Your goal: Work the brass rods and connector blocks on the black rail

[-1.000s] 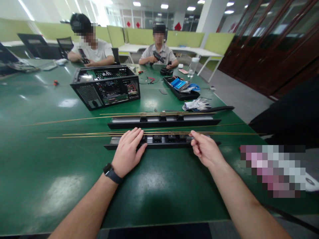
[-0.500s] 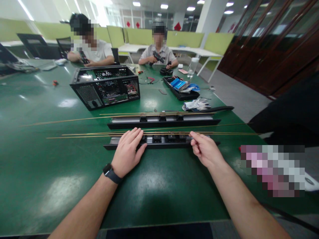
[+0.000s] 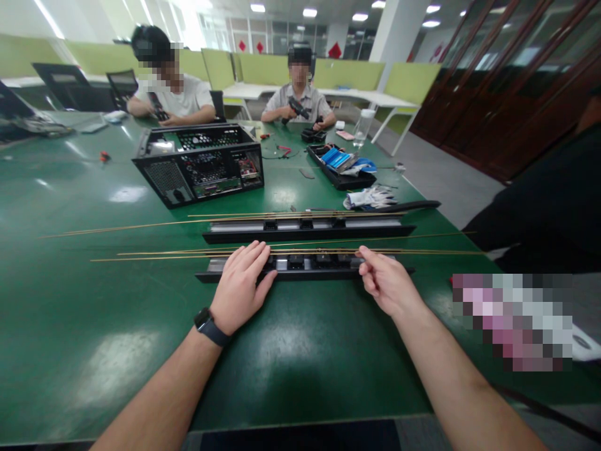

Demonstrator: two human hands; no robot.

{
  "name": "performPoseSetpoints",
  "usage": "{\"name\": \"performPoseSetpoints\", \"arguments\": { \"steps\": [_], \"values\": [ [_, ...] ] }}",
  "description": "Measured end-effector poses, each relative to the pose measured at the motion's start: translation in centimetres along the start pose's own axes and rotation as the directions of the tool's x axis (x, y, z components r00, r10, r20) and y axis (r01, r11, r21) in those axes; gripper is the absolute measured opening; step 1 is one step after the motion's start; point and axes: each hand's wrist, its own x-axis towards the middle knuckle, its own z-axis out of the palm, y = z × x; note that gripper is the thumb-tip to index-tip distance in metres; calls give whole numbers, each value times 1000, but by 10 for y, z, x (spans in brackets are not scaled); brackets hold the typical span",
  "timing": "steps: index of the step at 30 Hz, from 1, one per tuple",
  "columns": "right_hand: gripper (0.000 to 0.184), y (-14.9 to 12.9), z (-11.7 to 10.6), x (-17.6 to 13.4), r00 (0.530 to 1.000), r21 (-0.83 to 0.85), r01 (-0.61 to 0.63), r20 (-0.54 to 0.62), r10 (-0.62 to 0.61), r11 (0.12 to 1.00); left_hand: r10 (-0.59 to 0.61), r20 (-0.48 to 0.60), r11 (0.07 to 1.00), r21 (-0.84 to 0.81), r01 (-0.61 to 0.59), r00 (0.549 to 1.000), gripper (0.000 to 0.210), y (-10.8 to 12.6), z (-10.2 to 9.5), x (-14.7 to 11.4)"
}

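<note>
My left hand (image 3: 246, 275), with a dark watch on its wrist, lies flat over the left part of the near black rail (image 3: 305, 275). Its fingers are stretched across the thin gold-coloured rods (image 3: 159, 254) that run along the rail. At the rail's right part, my right hand (image 3: 385, 279) pinches a gold-coloured rod between thumb and forefinger, the other fingers curled in. Dark blocks (image 3: 295, 261) sit in the rail's grey channel between my hands. Just beyond lies a second black rail (image 3: 305, 235), with similar rods along it.
An open black computer case (image 3: 201, 166) stands at the back left. Farther right are a black tray (image 3: 345, 178) with blue items, work gloves (image 3: 370, 197) and a clear bottle (image 3: 363, 128). Two people sit opposite. Someone in dark clothes (image 3: 544, 194) is at the right edge.
Both my hands and the near rail stay in the same place. The person in dark clothes at the right edge has shifted slightly.
</note>
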Motion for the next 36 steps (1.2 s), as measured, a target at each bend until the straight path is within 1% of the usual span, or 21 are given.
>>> {"name": "performPoseSetpoints", "arguments": {
  "steps": [5,14,25,31,36],
  "values": [
    [44,-1,0,-1,1000,-22,2,10,-2,1000,4,0,1000,10,-4,1000,53,1,0,0],
    [42,1,0,0,999,-7,34,17,-34,999,8,0,1000,26,-8,1000,50,1,-1,0],
    [48,1,-1,1,1000,7,11,14,-11,1000,7,5,1000,20,-7,1000,51,0,0,0],
    [47,0,0,0,1000,-30,9,15,-9,1000,-10,16,1000,2,10,1000,54,0,1,0],
    [47,1,-1,0,1000,-26,11,21,-11,1000,-12,20,1000,8,11,1000,53,0,1,0]
  ]
}}
